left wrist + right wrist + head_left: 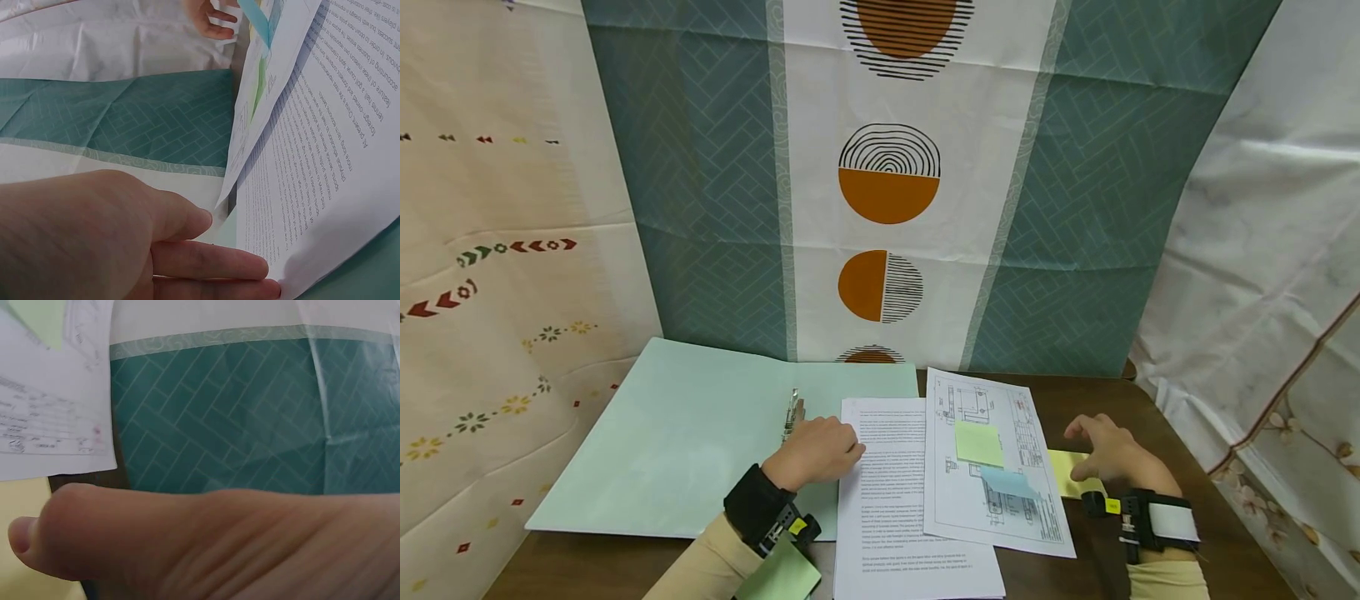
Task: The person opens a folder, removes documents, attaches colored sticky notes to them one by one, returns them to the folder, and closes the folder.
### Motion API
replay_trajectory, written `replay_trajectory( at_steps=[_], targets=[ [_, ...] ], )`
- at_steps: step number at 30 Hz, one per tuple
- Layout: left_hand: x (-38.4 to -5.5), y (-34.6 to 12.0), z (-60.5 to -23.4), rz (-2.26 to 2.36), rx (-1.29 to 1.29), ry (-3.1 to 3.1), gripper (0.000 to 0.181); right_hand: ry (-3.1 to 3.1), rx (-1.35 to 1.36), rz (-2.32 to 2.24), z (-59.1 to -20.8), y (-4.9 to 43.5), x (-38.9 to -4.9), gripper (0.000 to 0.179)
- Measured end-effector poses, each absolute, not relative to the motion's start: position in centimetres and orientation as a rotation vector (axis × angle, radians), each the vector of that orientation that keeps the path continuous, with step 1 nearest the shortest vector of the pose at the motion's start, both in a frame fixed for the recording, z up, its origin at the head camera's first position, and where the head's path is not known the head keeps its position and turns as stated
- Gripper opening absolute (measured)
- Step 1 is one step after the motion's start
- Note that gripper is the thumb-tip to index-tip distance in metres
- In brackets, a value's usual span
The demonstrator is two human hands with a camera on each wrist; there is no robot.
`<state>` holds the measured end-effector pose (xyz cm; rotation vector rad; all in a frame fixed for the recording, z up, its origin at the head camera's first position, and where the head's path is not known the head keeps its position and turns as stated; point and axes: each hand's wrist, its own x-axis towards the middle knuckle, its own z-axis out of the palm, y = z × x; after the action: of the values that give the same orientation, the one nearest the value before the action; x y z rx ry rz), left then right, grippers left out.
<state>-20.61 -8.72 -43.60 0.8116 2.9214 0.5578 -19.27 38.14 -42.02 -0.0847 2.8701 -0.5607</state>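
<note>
Printed text sheets (pixel 882 492) | likely light, limp, easily creased; best pinched by side edges | left hand (pixel 817 452): narrow gap, fingertips at edge | right hand (pixel 1116 457): wide, over yellow sticky note (pixel 1066 468)

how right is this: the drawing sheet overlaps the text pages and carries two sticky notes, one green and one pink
One colour is off: the head view shows a blue sticky note, not pink. The drawing sheet does overlap the text pages and carries a green sticky note too.
</note>
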Motion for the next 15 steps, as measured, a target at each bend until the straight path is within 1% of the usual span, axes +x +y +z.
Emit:
replay_trajectory(
  at_steps=[8,15],
  targets=[
    [-20.4,-8.8,-43.4,0.590,0.822,2.908,0.053,2.821,-0.021,-0.590,-43.7,37.8,-19.5,0.054],
    [-20.6,-8.9,-43.6,0.612,0.834,2.899,0.053,2.810,0.006,-0.599,-44.2,38.0,-19.7,0.051]
  ],
)
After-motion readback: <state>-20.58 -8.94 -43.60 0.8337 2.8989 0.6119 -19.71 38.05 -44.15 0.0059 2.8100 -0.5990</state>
